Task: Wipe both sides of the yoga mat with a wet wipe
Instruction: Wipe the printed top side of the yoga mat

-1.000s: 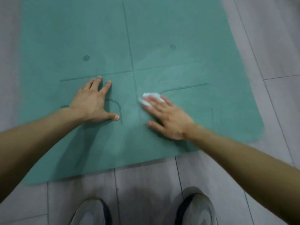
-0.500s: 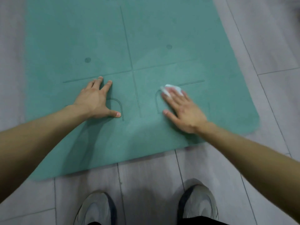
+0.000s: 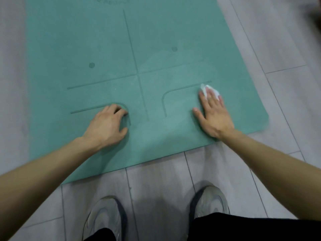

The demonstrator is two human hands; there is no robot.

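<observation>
The teal yoga mat lies flat on the floor, its near end in front of my feet. My right hand lies flat on the mat near its right edge, straight fingers pressing a crumpled white wet wipe against the surface. The wipe sticks out past my fingertips, at the right end of a printed line. My left hand rests on the mat left of the centre line, its fingers bent and their tips touching the mat. It holds nothing.
Grey wood-look floor planks surround the mat. My two grey sneakers stand just behind the mat's near edge. The mat carries printed guide lines and two dots.
My right hand slid the wipe to the right, from the centre line towards the mat's right edge. My left hand's fingers went from flat to bent. The view shifted back a little.
</observation>
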